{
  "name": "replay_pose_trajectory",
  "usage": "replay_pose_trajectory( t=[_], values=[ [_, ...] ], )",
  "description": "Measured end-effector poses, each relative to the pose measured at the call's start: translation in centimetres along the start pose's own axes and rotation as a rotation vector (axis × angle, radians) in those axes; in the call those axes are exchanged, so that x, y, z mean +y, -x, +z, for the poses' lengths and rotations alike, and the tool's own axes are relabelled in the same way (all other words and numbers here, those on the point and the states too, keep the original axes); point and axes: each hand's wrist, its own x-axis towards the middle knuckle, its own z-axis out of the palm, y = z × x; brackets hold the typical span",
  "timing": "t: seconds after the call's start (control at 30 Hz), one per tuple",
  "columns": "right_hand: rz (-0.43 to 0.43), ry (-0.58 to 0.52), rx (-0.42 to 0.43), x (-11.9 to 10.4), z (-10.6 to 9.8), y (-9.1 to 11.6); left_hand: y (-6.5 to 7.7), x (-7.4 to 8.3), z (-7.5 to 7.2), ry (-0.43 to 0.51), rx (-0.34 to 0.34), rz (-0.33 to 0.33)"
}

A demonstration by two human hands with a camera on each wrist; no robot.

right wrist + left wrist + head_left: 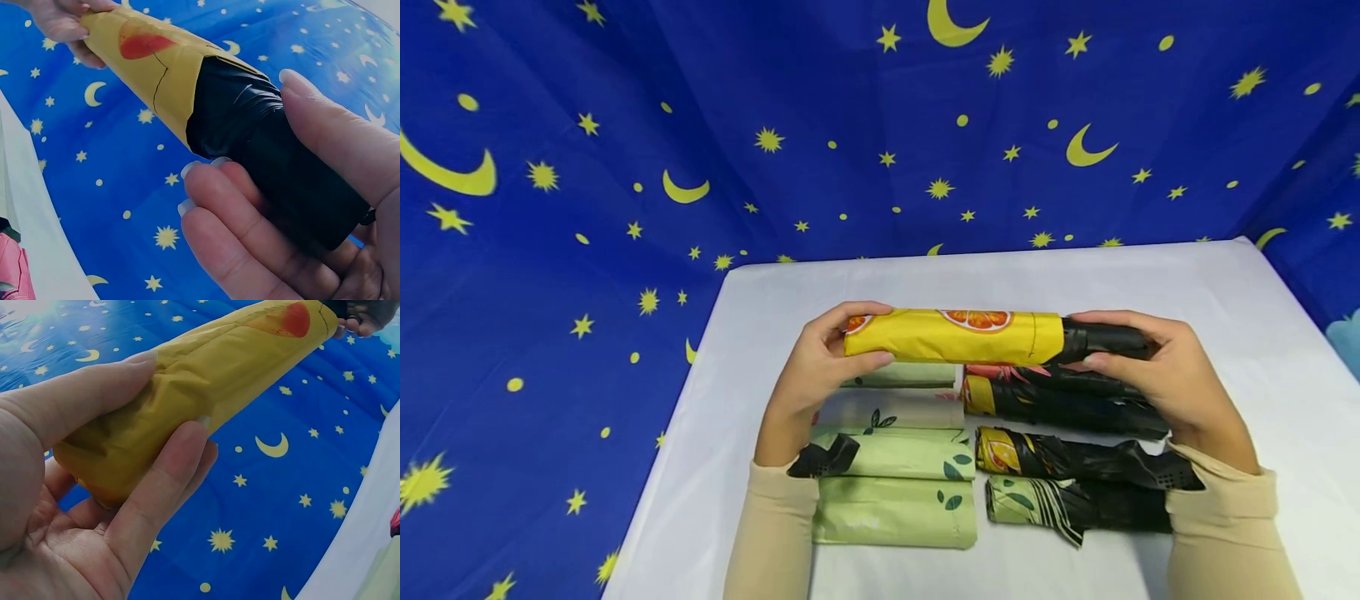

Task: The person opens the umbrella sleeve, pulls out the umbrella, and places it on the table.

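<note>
Both hands hold a folded umbrella level above the table, partly inside a yellow sleeve printed with orange slices. My left hand grips the sleeve's left end, thumb on one side and fingers on the other; in the left wrist view the yellow fabric looks creased there. At the other end, my right hand holds the umbrella's black part, which sticks out of the sleeve opening. In the right wrist view, the thumb and fingers lie on either side of this black end.
Below on the white table lie several flat sleeves in a column at left, including a light green one. Several folded umbrellas lie at right, one green and black. Blue cloth with stars and moons surrounds the table.
</note>
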Motion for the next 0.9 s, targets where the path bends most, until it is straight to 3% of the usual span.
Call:
replay_pose_trajectory(
  t=[0.13,0.47,0.73,0.9],
  values=[
    [0.003,0.015,-0.002,-0.1,0.0,0.0,0.1,0.2,0.1,-0.005,-0.001,0.001],
    [-0.045,-0.113,-0.026,0.4,-1.3,0.2,0.2,0.6,0.3,-0.007,-0.009,0.019],
    [-0.045,-0.078,-0.021,0.5,-1.9,0.6,0.1,0.4,-0.5,0.018,-0.069,0.049],
    [-0.057,-0.085,-0.018,0.4,-2.2,0.7,0.5,0.3,-1.1,0.022,-0.021,0.014]
  ],
)
